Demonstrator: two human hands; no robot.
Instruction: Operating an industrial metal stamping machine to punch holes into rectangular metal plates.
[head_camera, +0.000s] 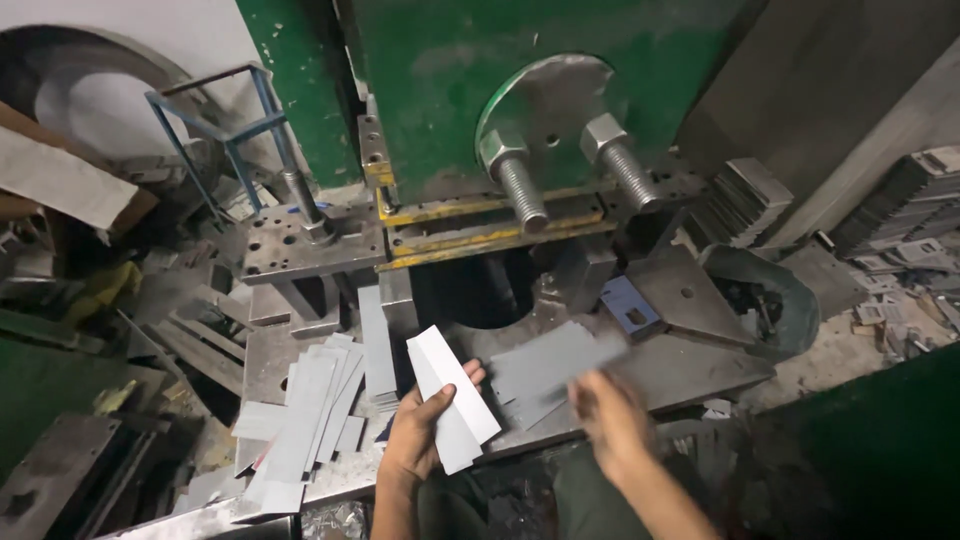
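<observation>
Where the left hand (415, 440) rises palm-up from the bottom edge, it grips a small stack of pale grey metal strips (452, 410), flat, rectangular and fanned slightly, tilted up to the right. The right hand (610, 420) is blurred; it seems to pinch a darker grey sheet (545, 370) just right of the strips. Left of the left hand lies a loose pile of strips (305, 420); beyond both hands the green press (520, 100) leaves a dark opening.

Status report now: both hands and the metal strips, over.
Left hand grips strip stack. Right hand blurred, holding one strip. Press opening unobstructed.
</observation>
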